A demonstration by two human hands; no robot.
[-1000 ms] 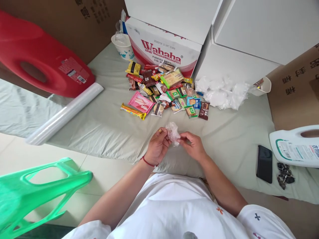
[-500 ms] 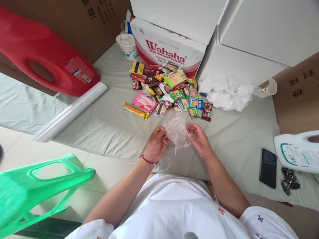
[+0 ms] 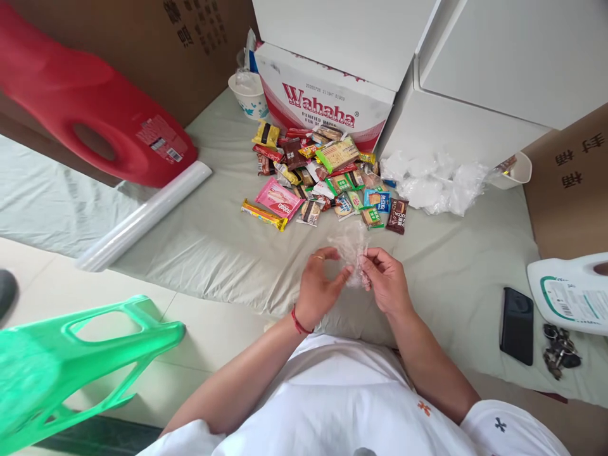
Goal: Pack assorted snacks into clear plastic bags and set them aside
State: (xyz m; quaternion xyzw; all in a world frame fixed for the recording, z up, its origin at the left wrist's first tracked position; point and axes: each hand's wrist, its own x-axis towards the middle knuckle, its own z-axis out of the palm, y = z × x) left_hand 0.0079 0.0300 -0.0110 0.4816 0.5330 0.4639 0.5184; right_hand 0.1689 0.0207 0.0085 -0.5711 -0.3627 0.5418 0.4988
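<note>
A crumpled clear plastic bag (image 3: 350, 244) is between my two hands, just in front of a pile of snacks. My right hand (image 3: 390, 284) pinches its right side between thumb and fingers. My left hand (image 3: 317, 290), with a red cord at the wrist, is at the bag's left side; thumb and forefinger are spread apart, the thumb tip close to the plastic. Beyond the hands lie several wrapped snacks, among them a pink wafer packet (image 3: 279, 199), a yellow bar (image 3: 264, 215), a brown cocoa packet (image 3: 397, 216) and a green-edged cracker packet (image 3: 338, 154).
Behind the snacks stands a Wahaha carton (image 3: 323, 101); a pile of clear bags (image 3: 437, 183) lies right of it. At left are a red jug (image 3: 118, 126), a plastic film roll (image 3: 145, 216) and a green stool (image 3: 118, 354). A phone (image 3: 517, 326) and keys (image 3: 561, 351) lie at right.
My right hand now pinches the bag, where its fingers were spread beside it. My left hand has loosened its pinch and shifted right, and the bag has moved slightly right.
</note>
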